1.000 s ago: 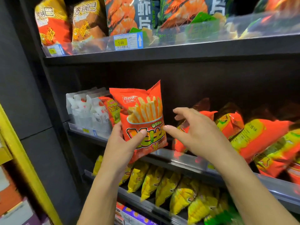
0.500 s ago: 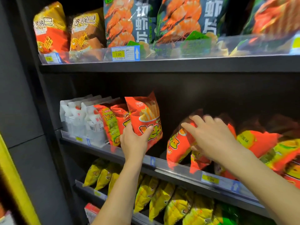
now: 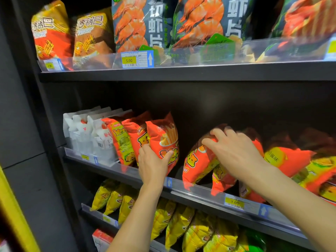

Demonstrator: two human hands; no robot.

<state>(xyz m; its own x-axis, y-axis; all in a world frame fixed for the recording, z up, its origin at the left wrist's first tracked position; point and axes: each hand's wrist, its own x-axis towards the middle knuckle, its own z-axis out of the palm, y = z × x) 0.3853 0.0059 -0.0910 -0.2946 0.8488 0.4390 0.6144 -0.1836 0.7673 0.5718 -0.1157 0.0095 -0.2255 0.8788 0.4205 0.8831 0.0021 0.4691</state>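
Head cam: the left hand [image 3: 153,165] is gripping the red fries bag [image 3: 162,137] low down, thumb in front and fingers wrapping behind. The bag is standing upright on the middle shelf [image 3: 192,193], pressing against the other red bags [image 3: 127,140] on its left. The right hand [image 3: 238,153] is curling its fingers over the top of a leaning red bag [image 3: 198,160] further right on the same shelf. White packs [image 3: 81,135] are sitting far left, and yellow bags [image 3: 174,222] are lining the shelf underneath.
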